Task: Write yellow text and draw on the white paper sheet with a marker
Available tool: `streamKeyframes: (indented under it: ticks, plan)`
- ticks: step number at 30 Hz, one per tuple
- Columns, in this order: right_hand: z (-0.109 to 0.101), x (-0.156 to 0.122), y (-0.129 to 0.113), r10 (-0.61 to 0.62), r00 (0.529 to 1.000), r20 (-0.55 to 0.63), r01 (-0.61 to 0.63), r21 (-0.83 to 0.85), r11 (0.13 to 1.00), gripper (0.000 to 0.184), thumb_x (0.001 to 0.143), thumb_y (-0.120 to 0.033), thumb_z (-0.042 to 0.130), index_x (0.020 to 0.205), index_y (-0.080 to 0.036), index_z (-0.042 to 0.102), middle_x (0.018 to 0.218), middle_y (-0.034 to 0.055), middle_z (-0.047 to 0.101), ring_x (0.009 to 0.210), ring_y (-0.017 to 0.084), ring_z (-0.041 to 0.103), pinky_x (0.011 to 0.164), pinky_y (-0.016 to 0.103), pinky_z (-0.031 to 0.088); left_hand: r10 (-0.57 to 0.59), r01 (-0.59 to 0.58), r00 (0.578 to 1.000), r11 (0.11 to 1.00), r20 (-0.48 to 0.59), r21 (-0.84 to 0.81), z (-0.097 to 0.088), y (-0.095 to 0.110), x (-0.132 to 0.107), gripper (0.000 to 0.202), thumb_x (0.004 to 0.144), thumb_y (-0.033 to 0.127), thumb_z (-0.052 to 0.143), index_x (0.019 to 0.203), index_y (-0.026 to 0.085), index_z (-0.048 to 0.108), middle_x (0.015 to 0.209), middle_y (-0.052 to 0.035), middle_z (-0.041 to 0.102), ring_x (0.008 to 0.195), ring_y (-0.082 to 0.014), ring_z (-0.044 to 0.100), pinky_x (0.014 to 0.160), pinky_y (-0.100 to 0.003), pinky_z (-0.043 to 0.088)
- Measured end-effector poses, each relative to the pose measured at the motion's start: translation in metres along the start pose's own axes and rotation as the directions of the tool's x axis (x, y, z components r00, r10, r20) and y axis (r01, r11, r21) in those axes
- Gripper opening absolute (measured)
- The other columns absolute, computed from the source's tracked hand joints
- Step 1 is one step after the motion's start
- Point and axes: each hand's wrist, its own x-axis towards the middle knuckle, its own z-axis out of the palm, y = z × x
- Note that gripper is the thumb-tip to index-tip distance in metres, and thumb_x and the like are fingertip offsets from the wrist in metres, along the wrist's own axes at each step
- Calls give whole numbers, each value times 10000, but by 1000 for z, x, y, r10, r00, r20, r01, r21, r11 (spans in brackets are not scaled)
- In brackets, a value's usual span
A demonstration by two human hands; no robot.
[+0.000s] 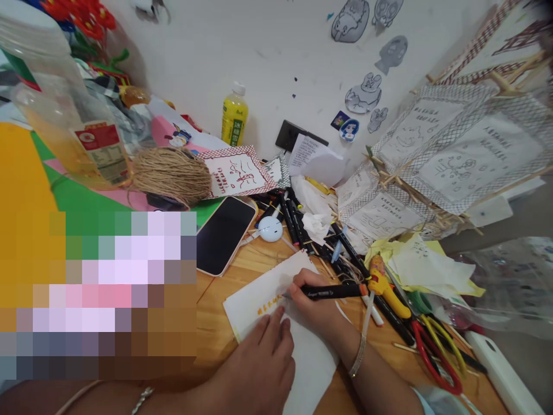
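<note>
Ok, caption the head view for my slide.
Left hand resting on white paper, right hand holding a black marker at a line of orange characters, a phone nearby.

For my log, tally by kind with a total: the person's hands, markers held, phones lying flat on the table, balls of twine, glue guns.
Hands: 2 (left hand, right hand)
Held marker: 1
Flat-lying phone: 1
Twine ball: 1
Glue gun: 1
Total: 6

L: silvery brclt (144,397) | R: sparkly brclt (358,357) | R slv (424,402): lt blue
</note>
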Motion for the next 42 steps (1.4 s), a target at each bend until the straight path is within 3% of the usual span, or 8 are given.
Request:
streamKeyframes:
  ticks: [4, 6, 9, 12, 23, 42]
  plan:
    - [-7, -1, 1, 56, 992, -110, -47, 85, 995, 237, 780, -267, 503, 557, -206, 453, 552, -25, 489, 554, 134, 476, 542, 249, 382, 4, -3, 999, 1000, 37, -26, 1, -1, 1, 314, 856, 435, 547, 855, 161, 700, 1038, -133, 657, 1060, -344, 540, 857, -449, 314]
    - [-7, -1, 1, 50, 997, -62, -45, 79, 996, 228, 779, -266, 513, 565, -205, 461, 555, -25, 496, 556, 134, 478, 549, 251, 384, 7, -6, 999, 1000, 36, -20, 0, -1, 1, 330, 874, 446, 525, 861, 164, 694, 989, -124, 664, 1037, -335, 548, 858, -453, 318]
    - [-5, -2, 0, 13, 999, 31, -14, 18, 1000, 222, 777, -243, 515, 566, -202, 461, 549, -32, 487, 551, 126, 460, 555, 248, 370, 7, -7, 1000, 1000, -9, 3, 1, -2, 2, 276, 848, 396, 571, 840, 145, 686, 1098, -146, 635, 1113, -337, 510, 931, -448, 274]
    - [-2, -2, -1, -2, 999, 40, 4, -42, 999, 232, 777, -236, 504, 556, -200, 441, 530, -39, 459, 538, 120, 437, 539, 242, 346, -4, 4, 1000, 1000, 5, 1, 4, -2, 1, 260, 836, 368, 579, 808, 130, 678, 1189, -178, 593, 1169, -336, 477, 972, -437, 234]
    - [-1, -2, -4, -66, 990, 123, 80, -118, 990, 183, 748, -185, 519, 566, -199, 517, 530, -38, 529, 520, 108, 474, 500, 212, 353, -1, 2, 1000, 1000, -14, 22, 3, -2, 0, 264, 823, 368, 572, 836, 128, 680, 1163, -194, 605, 1110, -348, 529, 941, -449, 262]
    - [-1, -3, -5, -37, 993, 111, 51, -123, 991, 200, 748, -196, 523, 551, -202, 494, 524, -35, 508, 526, 116, 463, 493, 222, 348, 6, -5, 1000, 999, -9, 39, -1, -2, 1, 274, 813, 379, 577, 842, 126, 678, 1150, -183, 617, 1108, -348, 532, 943, -452, 255]
